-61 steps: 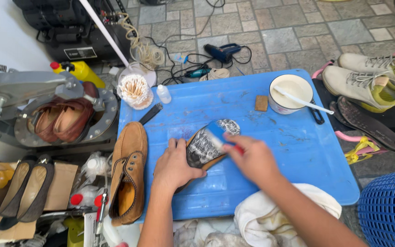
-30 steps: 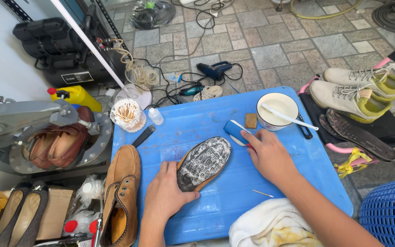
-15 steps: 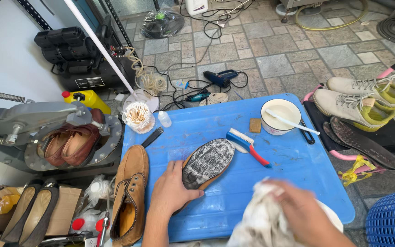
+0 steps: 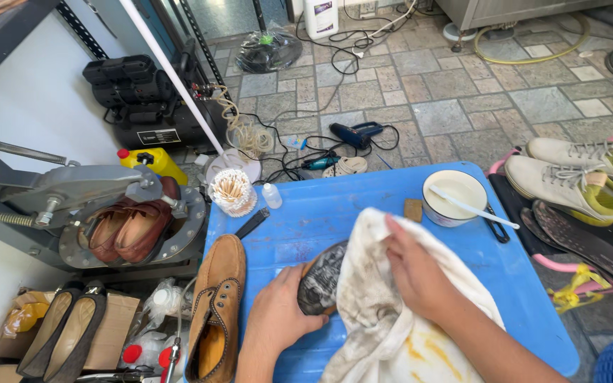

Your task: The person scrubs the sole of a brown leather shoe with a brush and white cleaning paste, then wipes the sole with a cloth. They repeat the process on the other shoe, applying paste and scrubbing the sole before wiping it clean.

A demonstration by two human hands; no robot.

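A shoe lies sole-up (image 4: 321, 280) on the blue table (image 4: 335, 206); its dark sole is partly covered. My left hand (image 4: 282, 315) grips the shoe's near end and holds it down. My right hand (image 4: 416, 273) presses a stained white cloth (image 4: 384, 319) onto the sole. The cloth drapes toward me over the table's near edge. The matching tan suede shoe (image 4: 216, 305) stands upright just left of my left hand. The brush with the blue head seen earlier is hidden.
A white bowl of liquid with a stick (image 4: 455, 198) sits at the table's far right. A cup of cotton swabs (image 4: 233, 191) and a small bottle (image 4: 272, 196) stand far left. Left of the table is a metal press holding brown shoes (image 4: 125, 230). Sneakers (image 4: 576, 177) lie right.
My right hand laid the blue brush on the table, picked up the white cloth and brought it onto the sole. My left hand kept holding the shoe.
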